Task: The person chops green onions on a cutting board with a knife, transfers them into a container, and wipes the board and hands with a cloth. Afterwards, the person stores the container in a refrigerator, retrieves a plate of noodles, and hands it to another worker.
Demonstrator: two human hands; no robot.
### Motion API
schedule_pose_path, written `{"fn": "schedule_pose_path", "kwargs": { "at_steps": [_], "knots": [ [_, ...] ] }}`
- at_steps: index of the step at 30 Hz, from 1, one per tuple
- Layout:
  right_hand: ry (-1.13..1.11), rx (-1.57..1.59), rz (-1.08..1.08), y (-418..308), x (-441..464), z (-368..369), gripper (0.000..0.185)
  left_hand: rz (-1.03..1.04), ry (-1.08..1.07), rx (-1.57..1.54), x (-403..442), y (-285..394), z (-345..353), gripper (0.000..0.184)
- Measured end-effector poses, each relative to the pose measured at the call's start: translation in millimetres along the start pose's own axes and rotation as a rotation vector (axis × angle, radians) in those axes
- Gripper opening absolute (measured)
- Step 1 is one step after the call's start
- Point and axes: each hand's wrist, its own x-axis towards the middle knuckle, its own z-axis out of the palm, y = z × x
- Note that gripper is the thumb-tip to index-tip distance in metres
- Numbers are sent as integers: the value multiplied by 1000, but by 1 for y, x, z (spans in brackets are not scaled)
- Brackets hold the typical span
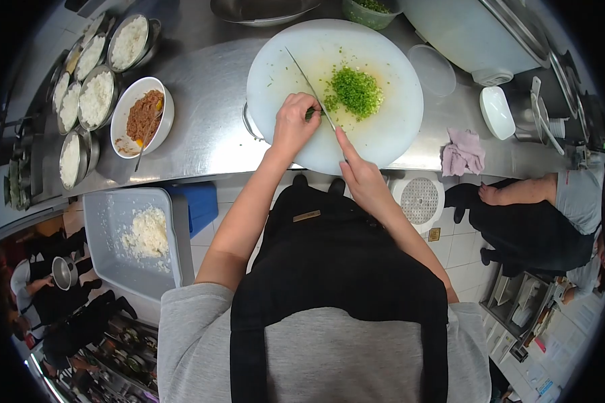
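Observation:
A large round white cutting board (275, 67) lies on the steel counter in front of me. My right hand (364, 176) is closed around the handle of a kitchen knife (312, 88), its long blade slanting up and left across the board. Beside the blade, the curled fingers of my left hand (294, 126) pinch a small bunch of dark green stalks (310, 114), probably green onions, mostly hidden by the fingers. Right of the blade sits a pile of finely chopped green onion (357, 93). A few green bits are scattered over the board.
Several metal bowls of rice (96, 99) and a white bowl of brown minced food (144, 115) with a spoon stand left. A grey tub (107, 232) with rice is below. A clear lid (431, 70) and pink cloth (462, 153) lie right. A co-worker (531, 215) stands right.

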Motion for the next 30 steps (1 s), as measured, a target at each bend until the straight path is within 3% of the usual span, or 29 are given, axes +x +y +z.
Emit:
{"fn": "schedule_pose_path", "kwargs": {
  "at_steps": [5,8,10,14,17,23,26,30],
  "knots": [
    [-149,163,321,0,27,-11,59,24,-2,8,1,-3,0,10],
    [-27,237,258,14,17,-18,57,-12,-42,20,2,-2,4,11],
    [-47,265,387,9,14,-30,58,29,-61,-6,8,4,9,13],
    [-58,172,261,12,7,-33,58,44,-95,27,11,10,2,19],
    [-121,122,337,3,3,-29,59,52,-95,63,5,15,-13,24],
    [93,5,-37,21,3,-11,57,5,-81,42,1,7,-5,25],
    [-127,134,299,-10,-1,-33,59,12,-72,39,0,8,-2,23],
    [-151,118,277,-6,-4,-33,59,15,-62,43,1,8,-1,17]
  ]
}}
